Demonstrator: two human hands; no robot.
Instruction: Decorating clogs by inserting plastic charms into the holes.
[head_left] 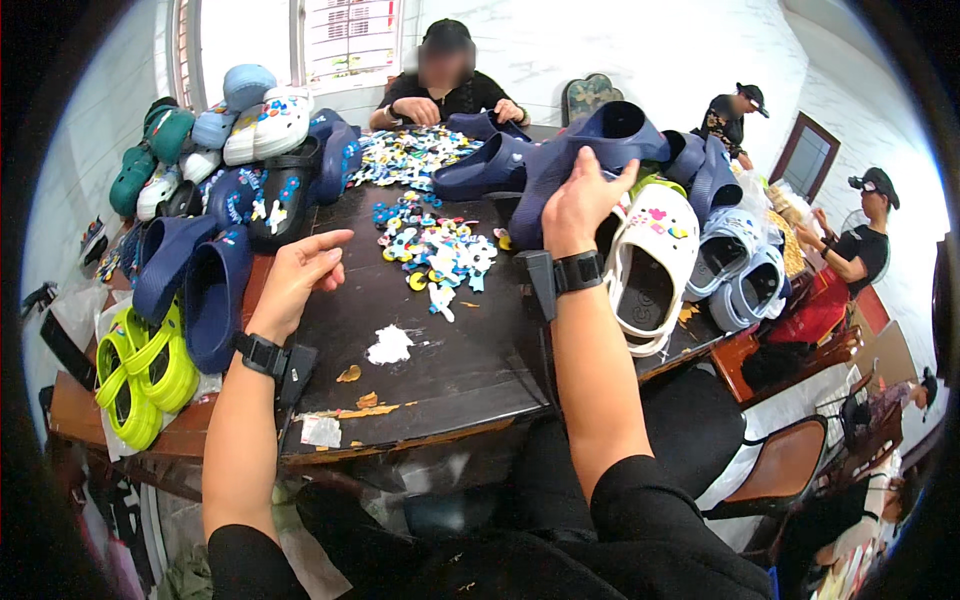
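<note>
My right hand [578, 205] grips a dark navy foam clog [590, 150] and holds it up over the right half of the dark table [450, 360]. My left hand [298, 280] hovers open and empty above the table's left part, fingers spread and pointing right, next to a navy clog [215, 295]. A heap of small colourful shoe charms [435, 250] lies on the table between my hands. Both wrists wear black bands with small black units.
Piles of clogs ring the table: lime green ones [140, 370], teal, blue and white ones [230, 130] on the left, a white one [650, 265] and pale blue ones [745, 275] on the right. A person [445, 85] sits opposite; two others stand right. A wooden chair [780, 465] stands lower right.
</note>
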